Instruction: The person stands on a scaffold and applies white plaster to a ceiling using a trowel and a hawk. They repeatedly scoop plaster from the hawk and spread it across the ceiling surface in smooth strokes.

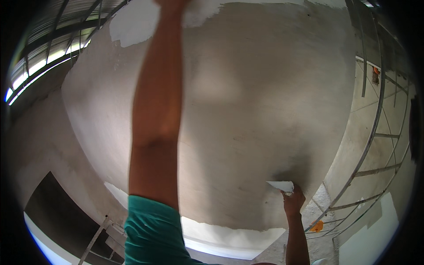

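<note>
My left arm, in a short green sleeve, stretches straight up in front of the wall. My left hand (171,3) is blurred and cut off by the top edge; its fingers and anything in them are hidden. It is beside a patch of white putty (137,27) on the grey plastered wall (247,110). Low on the right, my right hand (294,203) is closed around a putty knife (282,185). White putty covers the visible blade, which points left. Beneath it, a white coated band (229,240) runs along the wall's lower part.
A metal scaffold frame (357,174) with rungs stands close on the right, an orange object (316,226) near its foot. Another metal frame (95,238) is at the lower left, by a dark opening (64,212). Corrugated roofing (42,26) shows at the upper left.
</note>
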Tool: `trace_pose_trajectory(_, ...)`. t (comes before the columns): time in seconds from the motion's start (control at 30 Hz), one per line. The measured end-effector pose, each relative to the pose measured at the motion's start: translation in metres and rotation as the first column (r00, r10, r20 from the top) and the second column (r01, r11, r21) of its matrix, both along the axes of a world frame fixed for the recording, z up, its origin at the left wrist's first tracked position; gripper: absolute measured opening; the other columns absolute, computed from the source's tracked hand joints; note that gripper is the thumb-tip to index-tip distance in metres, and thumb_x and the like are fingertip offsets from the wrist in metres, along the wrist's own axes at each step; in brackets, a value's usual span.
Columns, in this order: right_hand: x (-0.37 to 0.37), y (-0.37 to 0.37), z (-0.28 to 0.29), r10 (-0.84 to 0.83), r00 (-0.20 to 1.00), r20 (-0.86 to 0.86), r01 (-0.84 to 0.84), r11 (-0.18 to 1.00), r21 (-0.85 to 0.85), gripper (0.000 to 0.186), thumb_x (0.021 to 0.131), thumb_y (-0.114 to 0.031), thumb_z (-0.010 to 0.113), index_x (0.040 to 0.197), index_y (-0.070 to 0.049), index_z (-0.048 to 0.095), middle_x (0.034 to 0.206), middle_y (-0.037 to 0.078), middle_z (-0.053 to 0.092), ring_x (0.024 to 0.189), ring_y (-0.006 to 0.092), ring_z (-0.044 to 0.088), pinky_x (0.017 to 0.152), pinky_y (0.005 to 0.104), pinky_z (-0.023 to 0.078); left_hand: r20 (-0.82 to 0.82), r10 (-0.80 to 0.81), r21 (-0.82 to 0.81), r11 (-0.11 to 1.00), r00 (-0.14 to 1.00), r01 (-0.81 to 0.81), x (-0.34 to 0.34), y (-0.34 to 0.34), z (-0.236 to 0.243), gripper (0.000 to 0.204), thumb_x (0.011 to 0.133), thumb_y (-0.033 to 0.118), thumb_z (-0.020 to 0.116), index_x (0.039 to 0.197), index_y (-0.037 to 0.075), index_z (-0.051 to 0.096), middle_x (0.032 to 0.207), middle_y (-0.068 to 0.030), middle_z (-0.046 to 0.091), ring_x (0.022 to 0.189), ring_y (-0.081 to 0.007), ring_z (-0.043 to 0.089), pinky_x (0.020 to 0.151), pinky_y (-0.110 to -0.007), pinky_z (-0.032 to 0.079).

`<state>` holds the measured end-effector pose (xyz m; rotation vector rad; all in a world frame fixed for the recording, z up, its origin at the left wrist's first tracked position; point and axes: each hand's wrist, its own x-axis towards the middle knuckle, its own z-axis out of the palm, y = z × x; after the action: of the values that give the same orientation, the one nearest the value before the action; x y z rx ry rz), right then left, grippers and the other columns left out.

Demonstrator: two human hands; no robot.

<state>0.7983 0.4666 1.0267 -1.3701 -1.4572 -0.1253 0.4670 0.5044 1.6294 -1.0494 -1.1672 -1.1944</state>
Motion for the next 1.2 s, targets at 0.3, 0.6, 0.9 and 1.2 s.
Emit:
trace_pose_trajectory(0.3,-0.005,-0.004,0.014,0.080,0.997,-0.011,-0.081,0.995,-0.054,0.029,0.066,-0.016,0.079,0.087,-0.005,0.062,0.086,0.013,0.063,0.081,0.0327,0.061,0.069,0.0407,0.049,0.001,-0.283,-0.068,0.957,0.959,0.283,0.146,-0.073,-0.075,0.024,0.081,0.016,0.052,0.101,0.007,0.061,0.098,-0.0179,0.064,0.093,-0.0345,0.062,0.081,-0.045,0.050)
trace_pose_trajectory(0.6,0.005,0.001,0.003,0.059,0.998,0.005,-0.059,0.998,-0.022,0.033,0.065,-0.013,0.080,0.091,-0.004,0.062,0.088,0.014,0.063,0.083,0.0335,0.062,0.071,0.0406,0.050,0.455,0.105,-0.093,0.993,0.885,-0.070,-0.221,-0.046,-0.018,0.046,0.074,0.026,0.052,0.115,0.006,0.060,0.113,-0.0196,0.062,0.108,-0.0396,0.057,0.091,-0.050,0.044)
trace_pose_trajectory(0.9,0.003,0.002,0.004,0.047,0.999,0.005,-0.047,0.993,0.105,0.025,0.061,-0.014,0.079,0.077,-0.007,0.062,0.077,0.011,0.062,0.075,0.0326,0.061,0.065,0.0411,0.049,0.374,-0.003,-0.144,0.988,0.927,0.061,-0.176,-0.016,0.009,0.040,0.071,0.028,0.052,0.096,0.001,0.067,0.103,-0.0231,0.064,0.100,-0.0413,0.059,0.085,-0.047,0.047)
trace_pose_trajectory(1.2,0.016,0.005,-0.001,0.081,0.992,0.097,-0.090,0.991,0.094,0.023,0.061,-0.009,0.076,0.079,-0.008,0.061,0.079,0.010,0.062,0.076,0.0309,0.060,0.064,0.0410,0.049,-0.013,-0.275,0.054,0.960,0.961,0.276,0.152,-0.014,-0.012,0.036,0.081,0.016,0.047,0.114,0.019,0.061,0.101,-0.0178,0.064,0.092,-0.0342,0.062,0.081,-0.047,0.049)
